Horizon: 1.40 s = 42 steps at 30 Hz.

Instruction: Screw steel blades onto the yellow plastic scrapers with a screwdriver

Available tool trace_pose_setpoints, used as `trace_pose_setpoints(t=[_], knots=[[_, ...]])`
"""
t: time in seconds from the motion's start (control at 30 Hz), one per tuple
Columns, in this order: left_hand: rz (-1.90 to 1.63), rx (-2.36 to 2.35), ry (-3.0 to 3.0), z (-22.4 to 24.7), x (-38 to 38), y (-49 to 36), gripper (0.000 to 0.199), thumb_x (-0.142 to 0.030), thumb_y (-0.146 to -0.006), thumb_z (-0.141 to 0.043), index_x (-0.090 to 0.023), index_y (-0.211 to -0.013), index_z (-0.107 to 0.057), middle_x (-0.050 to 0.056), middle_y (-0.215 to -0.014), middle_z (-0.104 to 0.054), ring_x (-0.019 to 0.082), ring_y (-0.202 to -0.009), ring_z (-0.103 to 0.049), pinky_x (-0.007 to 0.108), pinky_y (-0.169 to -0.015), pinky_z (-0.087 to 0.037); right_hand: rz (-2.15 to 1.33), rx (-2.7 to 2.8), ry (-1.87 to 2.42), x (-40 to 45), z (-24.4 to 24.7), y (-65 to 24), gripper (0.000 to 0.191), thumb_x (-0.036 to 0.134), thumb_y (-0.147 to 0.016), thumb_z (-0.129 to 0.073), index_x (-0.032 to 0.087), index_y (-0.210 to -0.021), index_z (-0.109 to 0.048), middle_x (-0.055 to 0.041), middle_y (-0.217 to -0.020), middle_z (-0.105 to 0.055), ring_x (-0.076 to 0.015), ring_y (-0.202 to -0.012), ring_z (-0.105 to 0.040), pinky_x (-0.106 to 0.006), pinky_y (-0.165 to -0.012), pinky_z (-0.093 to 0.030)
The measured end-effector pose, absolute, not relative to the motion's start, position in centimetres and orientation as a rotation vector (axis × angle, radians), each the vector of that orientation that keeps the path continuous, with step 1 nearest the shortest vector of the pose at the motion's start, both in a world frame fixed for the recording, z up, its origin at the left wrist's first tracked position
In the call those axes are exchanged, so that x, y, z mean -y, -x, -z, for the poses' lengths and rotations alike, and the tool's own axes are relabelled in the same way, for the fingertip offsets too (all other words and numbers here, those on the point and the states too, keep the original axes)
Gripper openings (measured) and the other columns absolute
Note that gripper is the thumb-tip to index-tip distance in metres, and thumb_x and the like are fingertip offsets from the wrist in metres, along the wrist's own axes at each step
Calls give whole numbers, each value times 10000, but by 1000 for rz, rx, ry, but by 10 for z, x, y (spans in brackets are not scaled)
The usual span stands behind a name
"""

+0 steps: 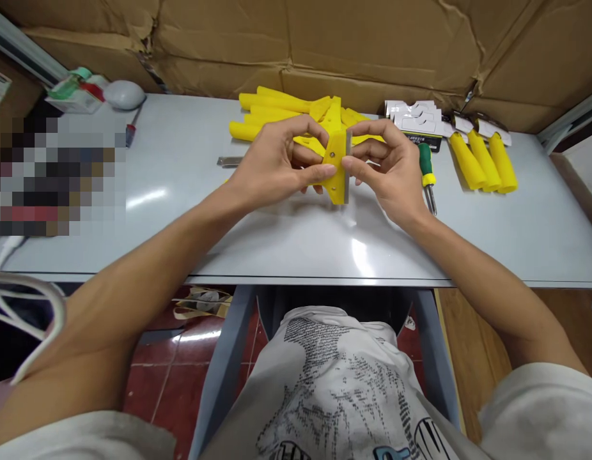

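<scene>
In front of me, above the table, is a yellow plastic scraper head with small screws in its face. My left hand is closed around its left side, thumb on the front. A thin metal blade runs upright along the head's right edge. My right hand pinches this blade edge between thumb and fingers. Behind the hands lies a pile of yellow scrapers, partly hidden. A flat metal strip rests left of the pile. Right of my right hand is a green and yellow screwdriver.
White cards and yellow handles lie at the back right. A rounded white object and a small screwdriver are at the back left. Cardboard lines the back of the white table; white cable hangs left.
</scene>
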<state>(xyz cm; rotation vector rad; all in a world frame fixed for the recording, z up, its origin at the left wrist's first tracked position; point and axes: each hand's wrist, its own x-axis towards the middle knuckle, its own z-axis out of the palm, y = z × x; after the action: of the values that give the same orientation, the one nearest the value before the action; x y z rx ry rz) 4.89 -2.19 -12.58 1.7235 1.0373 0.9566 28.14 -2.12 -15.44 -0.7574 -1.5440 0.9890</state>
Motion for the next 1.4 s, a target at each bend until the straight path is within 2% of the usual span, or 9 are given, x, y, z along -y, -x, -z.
trace_pose_setpoints(t=[0.1,0.23,0.33,0.43,0.7,0.87,1.13,1.27,1.4], knots=[[-1034,-1024,-1716,115,16,-41,636,-632,-756,-1062,-294,-1112,-657,-39,-812,-822,229,-724,-812,345,-597,-594,-916,1544,808,15,164,-283,423,683,-1014,-831,298,-1142,-712,19,-839,-796,-152,-703,-706,-298,-623,-524],[-1217,-1087,-1664,104,2,-29,666,-769,-658,-1031,-333,-999,-659,-74,-896,-844,214,-725,-775,402,-564,-556,-651,1929,824,16,175,-284,201,351,-1120,-642,218,-1089,-789,-23,-874,-817,-168,-736,-717,-337,-722,-532],[-1338,-1179,-1595,104,-10,-22,789,-832,-511,-1039,-323,-976,-656,-76,-840,-810,195,-698,-706,437,-560,-544,-369,2305,791,19,182,-272,277,194,-1085,-584,183,-1156,-852,-92,-1061,-847,-239,-979,-757,-379,-841,-520],[-1347,-1315,-1529,107,-20,-17,855,-871,-444,-1036,-336,-979,-638,-81,-810,-799,196,-761,-702,444,-589,-554,-270,2469,864,16,185,-251,350,204,-1148,-549,192,-1285,-871,-128,-1201,-824,-267,-1095,-733,-381,-839,-477],[-1332,-1393,-1452,112,-32,-7,713,-762,-538,-959,-365,-988,-573,-35,-918,-867,336,-963,-855,466,-625,-507,-343,2492,999,1,180,-217,243,248,-1161,-665,188,-1200,-897,-122,-1232,-789,-226,-997,-690,-346,-758,-374],[-1237,-1329,-1467,111,-25,-14,794,-770,-547,-1015,-317,-1048,-598,-52,-819,-812,272,-1036,-807,428,-710,-542,-359,2508,1066,7,172,-220,199,159,-1137,-658,142,-1154,-856,-139,-1251,-814,-227,-985,-708,-346,-780,-402],[-1194,-1191,-1462,114,-17,-21,759,-580,-568,-1089,-270,-1020,-563,-63,-783,-770,195,-776,-718,405,-635,-606,-223,2500,739,19,172,-257,219,151,-1133,-615,155,-1226,-814,-120,-1183,-854,-200,-921,-745,-338,-791,-524],[-1111,-1088,-1475,117,-1,-34,668,-494,-629,-1055,-258,-1012,-561,16,-817,-828,274,-710,-800,382,-525,-601,-145,2085,471,21,148,-280,93,178,-1118,-702,188,-1126,-794,-58,-1067,-867,-144,-805,-752,-282,-666,-551],[-917,-952,-1508,117,26,-55,533,-419,-790,-1009,-245,-999,-551,26,-805,-838,290,-777,-867,331,-589,-644,-56,1886,440,22,135,-286,76,138,-1068,-775,210,-1093,-787,-13,-989,-864,-126,-723,-736,-262,-572,-524]])
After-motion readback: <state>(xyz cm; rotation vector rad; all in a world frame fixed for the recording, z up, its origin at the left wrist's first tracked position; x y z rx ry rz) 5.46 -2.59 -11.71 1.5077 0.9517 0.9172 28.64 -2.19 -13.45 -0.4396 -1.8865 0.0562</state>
